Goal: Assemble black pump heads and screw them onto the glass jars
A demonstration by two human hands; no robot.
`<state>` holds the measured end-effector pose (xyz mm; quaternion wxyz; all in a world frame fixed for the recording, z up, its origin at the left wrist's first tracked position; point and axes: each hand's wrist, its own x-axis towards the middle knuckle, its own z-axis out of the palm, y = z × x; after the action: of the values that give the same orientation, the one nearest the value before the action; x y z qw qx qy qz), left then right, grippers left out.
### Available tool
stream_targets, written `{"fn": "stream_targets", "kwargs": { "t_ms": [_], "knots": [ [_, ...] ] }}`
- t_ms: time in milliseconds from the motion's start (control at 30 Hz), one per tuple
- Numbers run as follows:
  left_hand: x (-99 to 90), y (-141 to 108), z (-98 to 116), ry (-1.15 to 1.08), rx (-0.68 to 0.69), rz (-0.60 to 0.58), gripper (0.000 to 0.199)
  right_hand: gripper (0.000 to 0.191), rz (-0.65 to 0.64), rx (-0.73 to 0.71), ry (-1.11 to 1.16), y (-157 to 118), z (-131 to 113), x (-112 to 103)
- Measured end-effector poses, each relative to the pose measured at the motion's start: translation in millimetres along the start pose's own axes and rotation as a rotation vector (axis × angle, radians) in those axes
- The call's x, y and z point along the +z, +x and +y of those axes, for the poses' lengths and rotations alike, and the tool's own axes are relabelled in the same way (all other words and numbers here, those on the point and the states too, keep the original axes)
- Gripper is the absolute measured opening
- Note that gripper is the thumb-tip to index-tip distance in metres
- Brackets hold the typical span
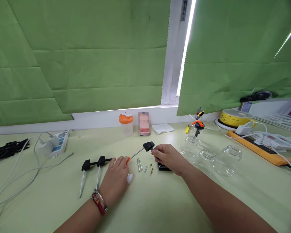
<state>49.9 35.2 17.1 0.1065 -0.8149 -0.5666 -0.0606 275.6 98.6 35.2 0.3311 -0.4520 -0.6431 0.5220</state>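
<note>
My right hand (168, 157) pinches a black angular head (149, 146) with a thin metal tube (137, 152) slanting down and left from it. The tube's lower end meets a small orange part (127, 160) beside my left hand's fingertips. My left hand (117, 174) lies palm down on the table, fingers stretched forward, with a white piece (130, 178) at its thumb. Left of it lie two more black heads (86, 165) with metal tubes, partly covered. Between the hands are metal rods (139, 164), small silver pieces (145, 169) and brass-coloured pieces (151, 170).
A black box (163, 167) lies below my right hand. Several clear glass jars (226, 160) stand on the right, with screwdrivers (199, 114) behind. An orange-lidded cup (126, 124) and a phone (144, 124) stand at the back. A power strip (59, 142) and cables lie left.
</note>
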Motion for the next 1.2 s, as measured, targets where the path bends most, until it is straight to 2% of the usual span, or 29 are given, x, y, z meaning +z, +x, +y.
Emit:
{"fn": "stream_targets", "kwargs": {
  "t_ms": [133, 267, 433, 567, 700, 800, 900, 1000, 1100, 1167, 1200],
  "knots": [
    [8.7, -4.2, 7.3, -0.026, -0.017, -0.082, 0.038, 0.028, -0.001, 0.003, -0.006, 0.8, 0.5, -0.1],
    [11.0, -1.2, 13.4, -0.021, -0.012, -0.125, 0.040, 0.028, 0.009, 0.007, -0.015, 1.0, -0.9, -0.4],
    [18.6, 8.9, 22.8, -0.017, -0.008, -0.097, 0.039, 0.029, 0.005, -0.005, -0.014, 0.3, -1.3, -0.5],
    [25.6, 13.3, 22.2, -0.035, 0.014, -0.069, 0.038, 0.030, -0.007, -0.011, -0.026, 1.8, 2.6, -0.5],
    [20.1, 12.2, 18.4, -0.052, 0.040, -0.032, 0.034, 0.030, -0.012, 0.001, -0.038, 2.4, 2.8, 0.6],
    [5.3, 10.3, 16.2, -0.033, 0.021, 0.067, 0.027, 0.029, 0.001, 0.015, -0.051, -2.0, -4.4, 3.4],
    [-11.8, 4.9, 11.7, 0.020, -0.020, 0.221, 0.027, 0.027, 0.003, -0.007, -0.082, -10.4, -15.6, 7.3],
    [-25.4, -5.1, 1.1, 0.080, -0.013, 0.447, 0.033, 0.025, 0.029, -0.073, -0.127, -17.4, -25.0, 10.3],
    [-35.2, -13.6, -10.3, -0.015, -0.142, 0.672, 0.029, 0.026, 0.117, -0.125, -0.181, -21.4, -30.4, 11.8],
    [-40.1, -15.5, -11.4, -0.123, -0.155, 0.629, 0.019, 0.026, 0.131, -0.160, -0.230, -25.8, -33.1, 14.5],
    [-41.9, -15.4, -8.9, -0.155, -0.152, 0.565, 0.030, 0.026, 0.111, -0.184, -0.258, -29.2, -34.7, 17.1]
  ]
}}
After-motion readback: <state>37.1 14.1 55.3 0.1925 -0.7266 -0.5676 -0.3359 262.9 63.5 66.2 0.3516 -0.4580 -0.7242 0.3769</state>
